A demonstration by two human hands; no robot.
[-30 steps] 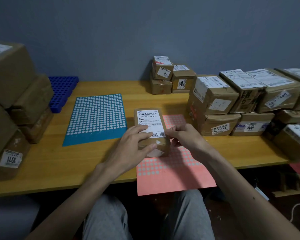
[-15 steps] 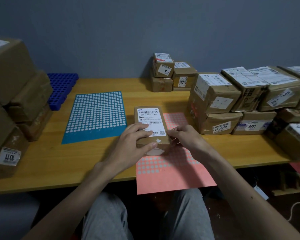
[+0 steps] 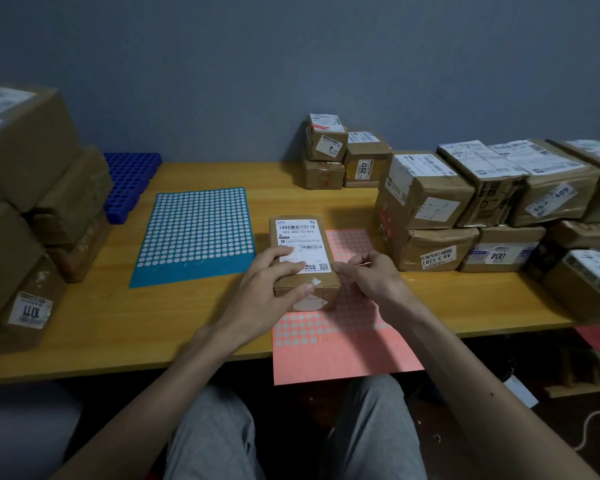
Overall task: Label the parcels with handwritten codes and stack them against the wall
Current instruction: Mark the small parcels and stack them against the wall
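A small brown parcel (image 3: pixel 300 237) with a white shipping label lies on the wooden table (image 3: pixel 118 313), partly over a pink sticker sheet (image 3: pixel 340 344). My left hand (image 3: pixel 271 289) rests on the parcel's near left corner, fingers on the label, thumb on the front face. My right hand (image 3: pixel 368 278) touches its near right edge with pinched fingertips; whether they hold a sticker I cannot tell. A small stack of labelled parcels (image 3: pixel 340 157) stands against the grey wall.
A blue sticker sheet (image 3: pixel 196 233) lies left of the parcel, a blue plastic rack (image 3: pixel 129 181) behind it. Big boxes are piled at the left (image 3: pixel 32 202). More labelled parcels crowd the right side (image 3: pixel 492 202). My knees are under the table edge.
The hands and parcel hold nearly the same pose. My left thumb has slid down onto the parcel's front face, and the view has shifted slightly.
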